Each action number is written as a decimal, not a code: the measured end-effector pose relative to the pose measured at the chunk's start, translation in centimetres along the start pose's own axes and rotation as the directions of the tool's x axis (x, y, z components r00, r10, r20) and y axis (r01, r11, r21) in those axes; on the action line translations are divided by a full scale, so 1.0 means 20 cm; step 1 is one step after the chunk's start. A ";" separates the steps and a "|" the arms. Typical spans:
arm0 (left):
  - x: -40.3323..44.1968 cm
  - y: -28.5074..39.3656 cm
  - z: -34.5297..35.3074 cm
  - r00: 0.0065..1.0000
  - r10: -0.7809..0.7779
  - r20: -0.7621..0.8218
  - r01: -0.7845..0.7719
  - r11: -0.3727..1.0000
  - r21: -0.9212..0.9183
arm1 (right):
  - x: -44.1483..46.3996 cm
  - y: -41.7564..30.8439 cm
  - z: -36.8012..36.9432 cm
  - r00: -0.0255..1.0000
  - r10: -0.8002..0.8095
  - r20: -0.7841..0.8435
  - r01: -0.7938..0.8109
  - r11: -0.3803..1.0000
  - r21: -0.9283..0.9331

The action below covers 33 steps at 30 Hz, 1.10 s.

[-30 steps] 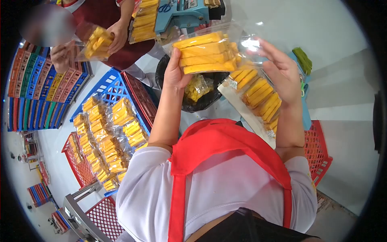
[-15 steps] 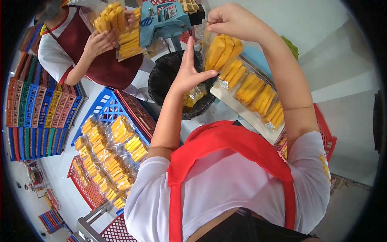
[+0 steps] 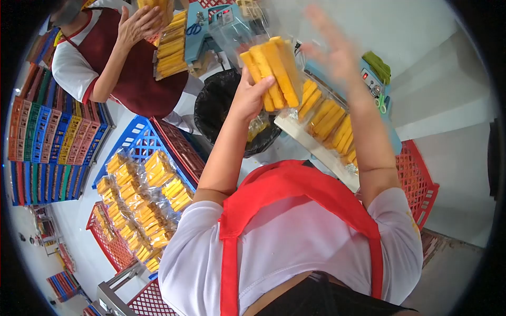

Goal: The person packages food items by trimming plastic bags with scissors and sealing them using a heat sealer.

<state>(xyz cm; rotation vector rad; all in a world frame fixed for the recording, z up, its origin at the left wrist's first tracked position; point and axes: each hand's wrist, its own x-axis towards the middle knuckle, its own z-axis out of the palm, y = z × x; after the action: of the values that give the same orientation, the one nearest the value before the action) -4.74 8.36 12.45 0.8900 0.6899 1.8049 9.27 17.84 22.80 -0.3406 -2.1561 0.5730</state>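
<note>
A pale tray [image 3: 316, 150] carries filled bags [image 3: 326, 119]. Near its end, the held bag [image 3: 273, 73] of yellow sticks leans; the right hand [image 3: 337, 50], blurred and spread, has released its top, so the left hand [image 3: 249, 99], pinching it thumb foremost, apparently supports it alone.

Red apron [image 3: 300, 181] with two straps [image 3: 229, 274] over white short-sleeved shirt [image 3: 311, 239], yellow marking [image 3: 413, 220] on right sleeve [image 3: 392, 213]
</note>
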 end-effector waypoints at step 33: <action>0.07 0.28 0.00 0.929 0.362 0.081 -0.369 0.884 0.288 | -0.19 0.03 0.38 0.726 0.309 0.614 -0.489 -0.395 0.778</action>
<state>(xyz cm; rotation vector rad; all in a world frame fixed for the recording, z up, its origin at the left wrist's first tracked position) -8.02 7.60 17.08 1.3155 0.8366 2.0481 5.50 14.64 15.96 -0.1523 -0.7703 2.6218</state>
